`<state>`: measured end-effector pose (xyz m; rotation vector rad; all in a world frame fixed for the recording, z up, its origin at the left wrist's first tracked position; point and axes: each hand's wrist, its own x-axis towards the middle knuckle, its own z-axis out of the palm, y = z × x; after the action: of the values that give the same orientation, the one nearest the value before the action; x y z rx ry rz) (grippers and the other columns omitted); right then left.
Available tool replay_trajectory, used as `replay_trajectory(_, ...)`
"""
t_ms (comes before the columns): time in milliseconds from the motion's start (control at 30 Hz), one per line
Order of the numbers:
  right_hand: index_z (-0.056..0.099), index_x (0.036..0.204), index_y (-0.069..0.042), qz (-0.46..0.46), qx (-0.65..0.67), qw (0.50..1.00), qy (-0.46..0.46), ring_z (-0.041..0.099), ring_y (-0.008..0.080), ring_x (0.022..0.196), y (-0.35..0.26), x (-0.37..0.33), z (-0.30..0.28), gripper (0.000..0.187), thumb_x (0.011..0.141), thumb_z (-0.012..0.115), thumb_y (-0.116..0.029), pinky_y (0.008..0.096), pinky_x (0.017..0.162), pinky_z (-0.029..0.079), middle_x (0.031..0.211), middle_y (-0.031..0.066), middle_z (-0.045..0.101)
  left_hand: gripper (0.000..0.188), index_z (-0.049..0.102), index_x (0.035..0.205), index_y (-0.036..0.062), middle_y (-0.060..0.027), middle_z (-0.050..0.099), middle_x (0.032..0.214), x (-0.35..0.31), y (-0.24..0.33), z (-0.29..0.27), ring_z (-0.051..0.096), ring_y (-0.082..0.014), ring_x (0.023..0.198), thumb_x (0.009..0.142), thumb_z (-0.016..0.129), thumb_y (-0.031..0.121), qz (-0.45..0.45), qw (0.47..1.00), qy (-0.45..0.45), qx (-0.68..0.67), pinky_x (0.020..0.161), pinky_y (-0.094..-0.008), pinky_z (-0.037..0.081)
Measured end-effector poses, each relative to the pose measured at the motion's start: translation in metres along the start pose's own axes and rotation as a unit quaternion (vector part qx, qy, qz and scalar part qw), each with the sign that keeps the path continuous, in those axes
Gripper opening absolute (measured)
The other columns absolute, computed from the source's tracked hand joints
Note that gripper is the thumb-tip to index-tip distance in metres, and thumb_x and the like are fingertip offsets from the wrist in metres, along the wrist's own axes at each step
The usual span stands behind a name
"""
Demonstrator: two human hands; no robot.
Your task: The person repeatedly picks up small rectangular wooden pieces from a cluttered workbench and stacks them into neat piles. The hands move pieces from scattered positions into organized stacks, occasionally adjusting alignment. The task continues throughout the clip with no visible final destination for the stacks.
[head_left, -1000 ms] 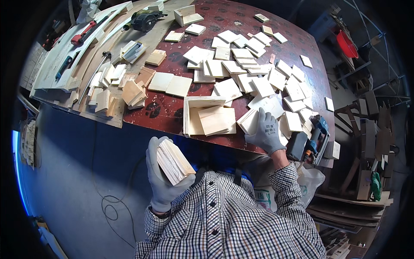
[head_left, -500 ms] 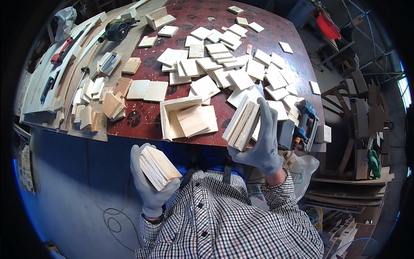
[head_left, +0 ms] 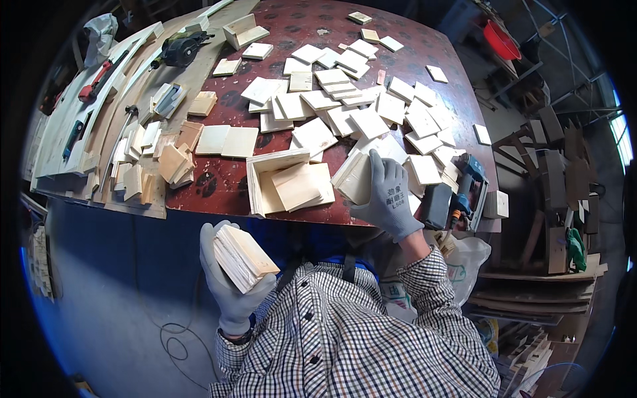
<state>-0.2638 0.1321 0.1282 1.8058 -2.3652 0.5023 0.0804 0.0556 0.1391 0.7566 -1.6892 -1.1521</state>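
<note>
Left grip: and it's holding firm — the left hand (head_left: pixel 229 298) cups a stack of pale wooden blocks (head_left: pixel 244 257), fingers behind, palm underneath.
Left pose: low, before the checked shirt (head_left: pixel 332 318), wrist upright, the stack tilted and off the table's near edge.
Right grip: thumb and fingers span a second stack (head_left: pixel 350 174), holding it.
Right pose: back of the right hand (head_left: pixel 391 199) up, forearm angled in from the right — reaching over the red table (head_left: pixel 421 60).
Beside it: a three-sided wooden frame (head_left: pixel 255 189), just left.
</note>
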Motion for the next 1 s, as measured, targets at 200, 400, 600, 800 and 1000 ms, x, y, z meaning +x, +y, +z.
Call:
replay_trajectory(200, 0.042, 0.147, 0.005, 0.001, -0.075, 0.988, -0.138, 0.059, 0.0410, 0.112, 0.025, 0.006, 0.050, 0.112, 0.059, 0.092, -0.045, 0.0518, 0.103, 0.043, 0.119, 0.0216, 0.059, 0.130, 0.018, 0.166, -0.0047, -0.0226, 0.046, 0.155, 0.003, 0.004, -0.005, 0.055, -0.0333, 0.137, 0.068, 0.099, 0.023, 0.046, 0.998, -0.030, 0.038, 0.114, -0.0444, 0.049)
replay_trajectory(400, 0.045, 0.144, 0.005, 0.026, -0.093, 0.980, -0.176, 0.059, 0.0420, 0.112, 0.035, 0.009, 0.047, 0.106, 0.061, 0.089, -0.043, 0.0532, 0.107, 0.041, 0.119, 0.0226, 0.059, 0.130, 0.021, 0.165, -0.0044, -0.0218, 0.050, 0.146, 0.013, 0.011, 0.002, 0.057, -0.0336, 0.130, 0.070, 0.100, 0.033, 0.078, 0.995, -0.032, 0.060, 0.110, -0.0457, 0.050)
replay_trajectory(600, 0.049, 0.148, -0.002, -0.021, -0.140, 0.984, -0.110, 0.057, 0.0389, 0.123, 0.028, 0.003, 0.034, 0.098, 0.071, 0.089, -0.048, 0.0534, 0.110, 0.039, 0.132, 0.0194, 0.060, 0.131, 0.014, 0.168, -0.0019, -0.0201, 0.045, 0.155, 0.013, 0.008, 0.003, 0.052, -0.0319, 0.142, 0.075, 0.098, 0.039, 0.094, 0.988, -0.061, 0.107, 0.116, -0.0442, 0.050)
replay_trajectory(800, 0.051, 0.152, -0.002, -0.015, 0.237, 0.969, -0.063, 0.059, 0.0353, 0.129, -0.060, -0.001, -0.021, 0.069, 0.100, 0.071, -0.043, 0.0476, 0.114, 0.044, 0.137, 0.0195, 0.061, 0.132, 0.017, 0.167, -0.0029, -0.0207, 0.049, 0.151, 0.014, 0.010, 0.004, 0.056, -0.0321, 0.136, 0.072, 0.099, 0.037, 0.107, 0.981, -0.064, 0.151, 0.112, -0.0441, 0.051)
replay_trajectory(1000, 0.040, 0.160, 0.004, -0.007, 0.589, 0.770, -0.246, 0.060, 0.0320, 0.135, -0.122, -0.018, -0.034, 0.063, 0.111, 0.051, -0.033, 0.0430, 0.116, 0.046, 0.150, 0.0228, 0.056, 0.124, 0.027, 0.161, -0.0058, -0.0206, 0.050, 0.146, 0.018, 0.013, 0.016, 0.054, -0.0330, 0.130, 0.068, 0.101, 0.031, 0.119, 0.982, -0.053, 0.134, 0.109, -0.0451, 0.049)
